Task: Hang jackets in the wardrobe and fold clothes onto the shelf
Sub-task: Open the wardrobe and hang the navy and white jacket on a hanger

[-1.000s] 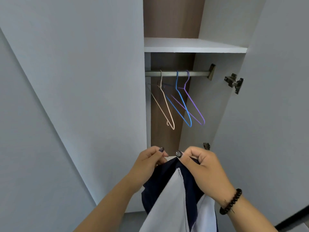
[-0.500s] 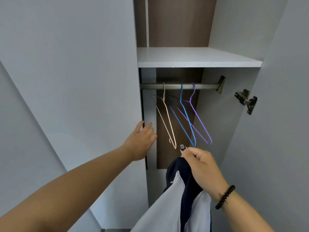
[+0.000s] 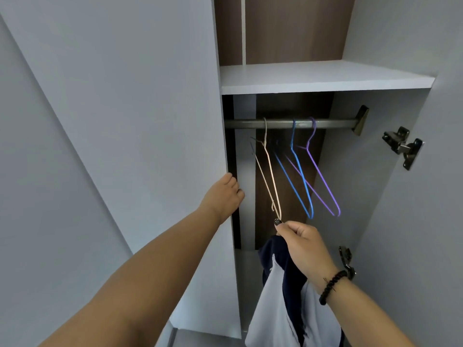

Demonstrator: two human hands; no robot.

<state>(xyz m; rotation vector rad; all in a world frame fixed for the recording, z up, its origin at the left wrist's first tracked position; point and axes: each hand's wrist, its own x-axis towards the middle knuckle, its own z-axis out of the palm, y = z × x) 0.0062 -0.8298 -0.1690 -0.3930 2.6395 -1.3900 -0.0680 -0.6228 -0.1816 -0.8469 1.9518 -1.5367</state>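
Observation:
A navy and light grey jacket (image 3: 278, 294) hangs down from my right hand (image 3: 302, 242), which grips its top edge just below the hangers. My left hand (image 3: 223, 195) has its fingers curled round the front edge of the left wardrobe door (image 3: 150, 121). Inside the wardrobe a metal rail (image 3: 288, 123) carries a beige wire hanger (image 3: 270, 171), a blue hanger (image 3: 299, 171) and a purple hanger (image 3: 322, 176), all bare. The beige hanger's lower tip is right above my right thumb. A white shelf (image 3: 320, 78) spans the wardrobe above the rail.
The right wardrobe door (image 3: 433, 221) stands open, with a metal hinge (image 3: 402, 146) near the rail's end and a second hinge (image 3: 347, 259) behind my right wrist. The back panel is brown wood.
My left hand let go of the jacket, reached to the left door and now curls round its edge. My right hand rose with the jacket toward the beige hanger. The view moved closer.

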